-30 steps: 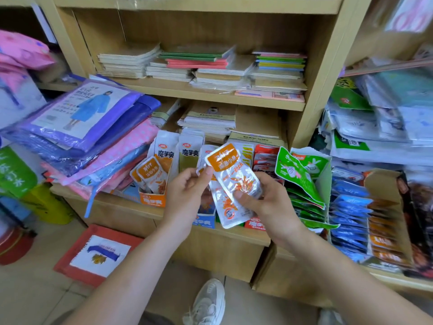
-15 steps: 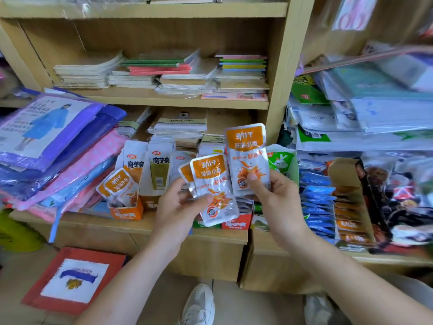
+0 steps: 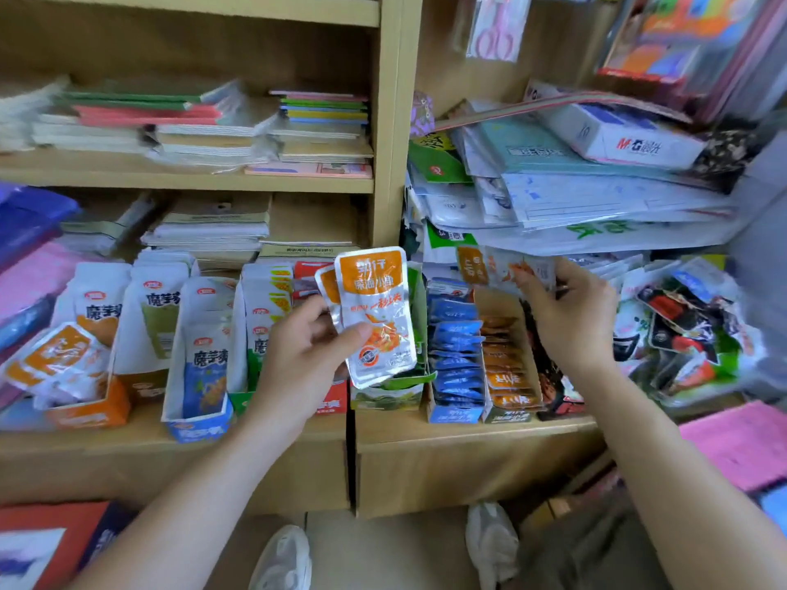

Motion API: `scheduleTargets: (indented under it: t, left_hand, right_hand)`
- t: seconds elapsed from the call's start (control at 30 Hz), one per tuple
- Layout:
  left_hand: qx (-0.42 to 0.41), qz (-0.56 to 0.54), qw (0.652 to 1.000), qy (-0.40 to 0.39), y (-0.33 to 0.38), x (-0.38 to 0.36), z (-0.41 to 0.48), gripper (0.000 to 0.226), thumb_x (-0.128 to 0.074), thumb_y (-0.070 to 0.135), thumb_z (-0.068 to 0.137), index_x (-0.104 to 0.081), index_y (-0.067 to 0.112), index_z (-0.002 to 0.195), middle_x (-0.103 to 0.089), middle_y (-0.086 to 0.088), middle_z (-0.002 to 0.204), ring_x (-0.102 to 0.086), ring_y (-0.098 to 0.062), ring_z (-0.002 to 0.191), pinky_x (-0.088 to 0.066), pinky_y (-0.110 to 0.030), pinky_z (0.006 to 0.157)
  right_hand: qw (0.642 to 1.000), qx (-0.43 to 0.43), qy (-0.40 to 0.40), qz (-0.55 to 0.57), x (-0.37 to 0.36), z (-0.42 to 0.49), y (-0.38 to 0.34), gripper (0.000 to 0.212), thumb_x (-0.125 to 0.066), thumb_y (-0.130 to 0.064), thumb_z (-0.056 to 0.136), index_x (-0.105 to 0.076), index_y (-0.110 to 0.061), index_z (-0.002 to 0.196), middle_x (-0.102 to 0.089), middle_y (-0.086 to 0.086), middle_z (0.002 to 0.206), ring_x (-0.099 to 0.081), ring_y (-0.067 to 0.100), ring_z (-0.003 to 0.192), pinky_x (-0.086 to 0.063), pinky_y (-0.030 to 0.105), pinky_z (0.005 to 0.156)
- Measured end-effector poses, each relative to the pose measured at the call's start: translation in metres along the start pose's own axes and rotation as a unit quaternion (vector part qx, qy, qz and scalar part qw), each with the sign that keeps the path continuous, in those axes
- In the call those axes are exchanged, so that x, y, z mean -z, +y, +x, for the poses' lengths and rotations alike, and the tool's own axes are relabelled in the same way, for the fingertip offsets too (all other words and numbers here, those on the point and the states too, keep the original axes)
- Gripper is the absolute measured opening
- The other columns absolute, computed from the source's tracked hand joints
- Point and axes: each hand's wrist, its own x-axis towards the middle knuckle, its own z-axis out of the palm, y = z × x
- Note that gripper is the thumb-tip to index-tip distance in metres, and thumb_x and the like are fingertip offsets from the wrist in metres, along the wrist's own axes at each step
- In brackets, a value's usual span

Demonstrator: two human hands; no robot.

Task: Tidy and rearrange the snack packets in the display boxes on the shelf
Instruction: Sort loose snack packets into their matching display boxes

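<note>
1. The left hand (image 3: 298,364) is gripping two orange-topped packets (image 3: 377,308) upright, with the thumb lying across the front one, just in front of the green display box (image 3: 394,391).
2. The right hand (image 3: 575,321) is pinching a third orange packet (image 3: 489,270) — turned sideways and blurred — above the box of orange packets (image 3: 509,368).
3. Both boxes are sitting on the shelf (image 3: 468,423), with a row of blue packets (image 3: 453,355) standing between them.
</note>
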Motion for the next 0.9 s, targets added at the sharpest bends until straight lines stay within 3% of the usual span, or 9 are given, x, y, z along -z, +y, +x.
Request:
scheduleTargets:
  t: [0.1, 0.17, 0.27, 0.43, 0.53, 0.6, 0.73, 0.8, 0.9]
  left_hand:
    - [-0.011, 0.022, 1.0, -0.011, 0.0, -0.025, 0.007, 0.015, -0.071, 0.01, 0.091, -0.066, 0.009, 0.105, -0.077, -0.008, 0.094, -0.074, -0.026, 0.09, -0.059, -0.048, 0.073]
    - [-0.02, 0.029, 0.999, -0.012, -0.002, -0.039, 0.013, 0.015, -0.071, 0.011, 0.091, -0.066, 0.01, 0.105, -0.077, -0.007, 0.094, -0.074, -0.025, 0.088, -0.056, -0.037, 0.065]
    - [-0.024, 0.033, 0.999, -0.013, -0.004, -0.054, 0.021, 0.015, -0.071, 0.011, 0.091, -0.067, 0.014, 0.105, -0.078, 0.0, 0.094, -0.074, -0.012, 0.082, -0.05, -0.019, 0.057]
    - [-0.017, 0.018, 1.0, -0.003, -0.006, -0.071, 0.037, 0.018, -0.07, 0.01, 0.092, -0.067, 0.021, 0.106, -0.078, 0.009, 0.09, -0.072, -0.003, 0.074, -0.049, -0.016, 0.053]
    - [-0.015, 0.008, 1.0, 0.002, -0.009, -0.078, 0.045, 0.021, -0.07, 0.006, 0.091, -0.068, 0.022, 0.104, -0.078, 0.011, 0.087, -0.073, -0.003, 0.073, -0.049, -0.013, 0.052]
    - [-0.014, 0.015, 1.0, 0.0, -0.011, -0.08, 0.051, 0.021, -0.07, 0.008, 0.091, -0.068, 0.023, 0.106, -0.078, 0.01, 0.089, -0.073, -0.006, 0.074, -0.049, -0.015, 0.052]
    - [-0.019, 0.041, 0.999, -0.013, -0.018, -0.085, 0.061, 0.018, -0.071, 0.013, 0.091, -0.067, 0.019, 0.107, -0.077, 0.009, 0.09, -0.073, -0.011, 0.077, -0.05, -0.017, 0.053]
    - [-0.021, 0.047, 0.998, -0.031, -0.02, -0.09, 0.063, 0.016, -0.072, 0.014, 0.091, -0.067, 0.016, 0.106, -0.078, 0.004, 0.09, -0.074, -0.015, 0.08, -0.052, -0.019, 0.055]
    - [-0.04, 0.048, 0.995, -0.075, -0.022, -0.099, 0.064, 0.015, -0.071, 0.01, 0.091, -0.067, 0.014, 0.104, -0.078, 0.002, 0.091, -0.073, -0.011, 0.079, -0.051, -0.018, 0.057]
  right_hand:
    - [0.995, 0.045, -0.031, -0.087, 0.014, 0.013, 0.026, 0.011, -0.066, -0.011, 0.092, -0.076, -0.015, 0.092, -0.069, 0.003, 0.08, -0.063, 0.025, 0.081, -0.044, 0.032, 0.067]
    - [0.987, 0.087, -0.031, -0.129, 0.015, 0.019, 0.04, 0.018, -0.066, -0.004, 0.09, -0.076, -0.009, 0.103, -0.074, 0.009, 0.094, -0.065, 0.033, 0.092, -0.051, 0.039, 0.077]
    - [0.98, 0.129, -0.027, -0.147, 0.011, 0.029, 0.051, 0.018, -0.067, -0.001, 0.089, -0.077, -0.009, 0.101, -0.075, 0.009, 0.091, -0.063, 0.034, 0.087, -0.053, 0.04, 0.074]
    - [0.959, 0.174, -0.107, -0.195, -0.003, 0.04, 0.069, 0.023, -0.071, -0.002, 0.083, -0.08, -0.018, 0.097, -0.074, 0.004, 0.081, -0.045, 0.025, 0.08, -0.044, 0.036, 0.067]
    - [0.932, 0.157, -0.212, -0.247, -0.009, 0.038, 0.072, 0.031, -0.075, -0.012, 0.082, -0.076, -0.026, 0.11, -0.072, 0.005, 0.091, -0.05, 0.029, 0.092, -0.044, 0.043, 0.08]
    - [0.943, 0.099, -0.233, -0.214, -0.003, 0.039, 0.072, 0.042, -0.077, -0.014, 0.082, -0.071, -0.024, 0.122, -0.071, 0.008, 0.102, -0.056, 0.027, 0.101, -0.047, 0.04, 0.09]
    - [0.985, 0.035, -0.143, -0.088, 0.016, 0.039, 0.064, 0.028, -0.073, -0.011, 0.086, -0.074, -0.018, 0.113, -0.073, -0.002, 0.095, -0.064, 0.011, 0.084, -0.047, 0.015, 0.072]
    - [0.992, -0.011, -0.128, -0.008, 0.02, 0.035, 0.056, 0.024, -0.074, -0.016, 0.087, -0.074, -0.018, 0.111, -0.074, -0.008, 0.093, -0.065, 0.001, 0.082, -0.049, 0.015, 0.073]
    - [0.98, -0.037, -0.161, 0.114, 0.023, 0.029, 0.04, 0.04, -0.078, -0.02, 0.085, -0.067, -0.019, 0.124, -0.074, -0.008, 0.107, -0.067, 0.003, 0.09, -0.055, 0.023, 0.081]
